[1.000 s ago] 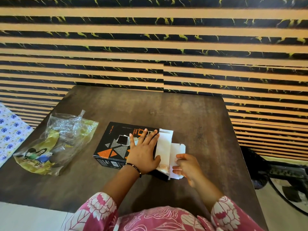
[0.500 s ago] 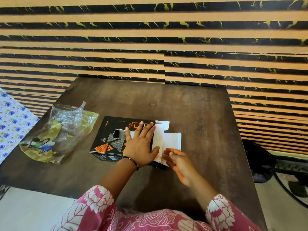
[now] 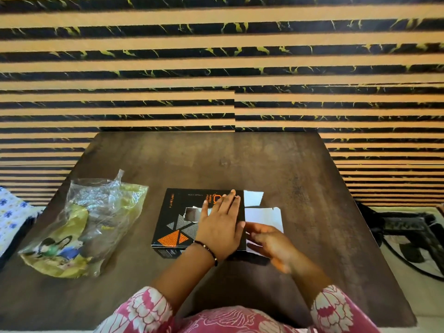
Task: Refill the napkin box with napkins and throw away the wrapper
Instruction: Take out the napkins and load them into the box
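- Currently at dark wooden table, seen from the head view, looking down.
- Black napkin box lying flat near table's middle; orange and grey triangle print on top, rectangular dispensing slot cut in the upper face.
- Left hand pressed flat on box top, fingers straight and together, pointing away from the body; covering right part of the slot. Nothing gripped. Beaded bracelet at the wrist.
- Box's right end open: white end flaps folded outward, one small flap at the far corner, a larger one lying toward the table.
- Right hand just beside box's right end, blurred; fingers extended toward the larger flap and touching its near edge. Looks relaxed rather than curled, no pinch visible.
- Napkins themselves not clearly visible; slot interior dark with a pale glint, contents cannot be told.
- Clear plastic wrapper crumpled on table's left side, well apart from the box; yellow-green printing with a picture on its near end.
- Pink-and-white floral sleeves at bottom edge.
- Striped tan-and-black wall behind the table.
- Blue-flowered white cloth at far left, off the table.
- Dark cables and equipment on the floor at right, details unclear.
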Demonstrator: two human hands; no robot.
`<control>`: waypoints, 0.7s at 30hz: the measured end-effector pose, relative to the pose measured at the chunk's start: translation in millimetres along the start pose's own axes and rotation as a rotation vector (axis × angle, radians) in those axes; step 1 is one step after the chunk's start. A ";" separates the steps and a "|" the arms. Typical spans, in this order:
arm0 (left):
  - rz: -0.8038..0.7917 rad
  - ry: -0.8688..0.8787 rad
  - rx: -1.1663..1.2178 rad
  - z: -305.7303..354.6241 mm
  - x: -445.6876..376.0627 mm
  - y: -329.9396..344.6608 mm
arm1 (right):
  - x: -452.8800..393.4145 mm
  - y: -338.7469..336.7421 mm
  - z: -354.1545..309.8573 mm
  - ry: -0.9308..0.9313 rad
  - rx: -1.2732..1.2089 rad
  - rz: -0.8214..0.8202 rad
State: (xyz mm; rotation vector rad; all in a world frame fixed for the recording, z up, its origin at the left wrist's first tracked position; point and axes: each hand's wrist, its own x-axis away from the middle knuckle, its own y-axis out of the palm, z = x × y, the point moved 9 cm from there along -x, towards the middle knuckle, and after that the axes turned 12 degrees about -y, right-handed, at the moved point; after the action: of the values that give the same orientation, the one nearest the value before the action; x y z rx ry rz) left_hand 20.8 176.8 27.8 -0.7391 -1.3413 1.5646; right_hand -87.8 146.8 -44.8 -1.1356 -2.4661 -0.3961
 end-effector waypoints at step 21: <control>0.106 0.154 0.041 -24.9 5.4 -6.5 | 22.0 39.0 18.1 0.141 0.003 0.126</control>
State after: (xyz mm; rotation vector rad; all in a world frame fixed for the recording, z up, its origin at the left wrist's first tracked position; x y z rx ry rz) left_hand 42.2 192.0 29.0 -0.8985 -1.1710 1.5795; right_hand -75.0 193.2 -47.1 -1.2108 -2.2603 -0.4200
